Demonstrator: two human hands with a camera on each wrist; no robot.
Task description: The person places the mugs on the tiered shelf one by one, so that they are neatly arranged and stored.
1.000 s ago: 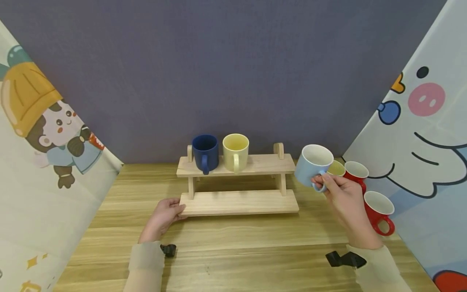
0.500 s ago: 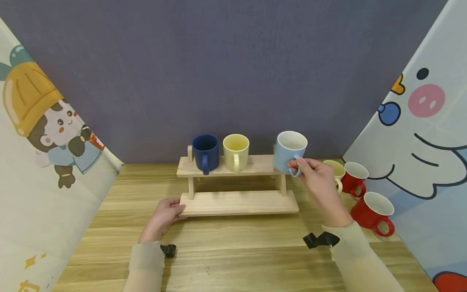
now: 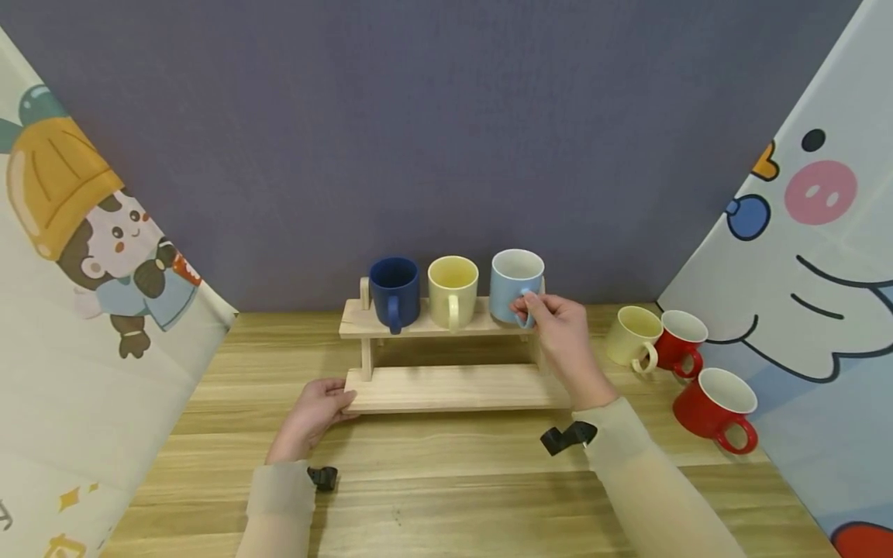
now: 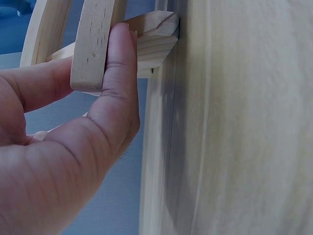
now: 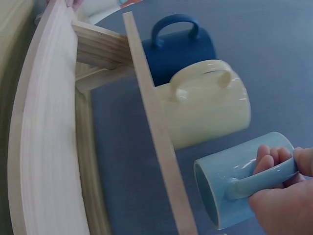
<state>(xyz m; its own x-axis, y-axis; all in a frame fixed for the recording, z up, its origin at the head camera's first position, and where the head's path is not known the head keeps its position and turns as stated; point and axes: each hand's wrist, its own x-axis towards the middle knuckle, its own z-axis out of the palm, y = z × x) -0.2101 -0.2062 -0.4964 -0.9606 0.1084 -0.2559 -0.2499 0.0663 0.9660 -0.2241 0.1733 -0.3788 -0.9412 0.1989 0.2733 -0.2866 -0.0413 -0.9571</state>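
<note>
Behind everything we've got a plain grey-blue wall [image 3: 432, 132], with cartoon-print panels left [image 3: 63, 364] and right [image 3: 781, 310], and a wood-grain surface [image 3: 432, 488] out front. Our two-level wooden shelf [image 3: 456, 387] sits toward the far side, and our left hand [image 3: 312, 415] pinches the left end of its lower board. Up top, from left to right, we have a dark blue mug [image 3: 384, 302], then a pale yellow mug [image 3: 441, 302], both handles facing near. Our right hand [image 3: 561, 333] pinches the handle of the light blue mug [image 3: 508, 294] over the right part of the upper board; from the right wrist view, its base looks just clear of the wood. Over on the right of the surface we've got a second yellow mug [image 3: 623, 341], a red mug [image 3: 671, 353] just beside it, and another red one [image 3: 700, 411] nearer us.
</note>
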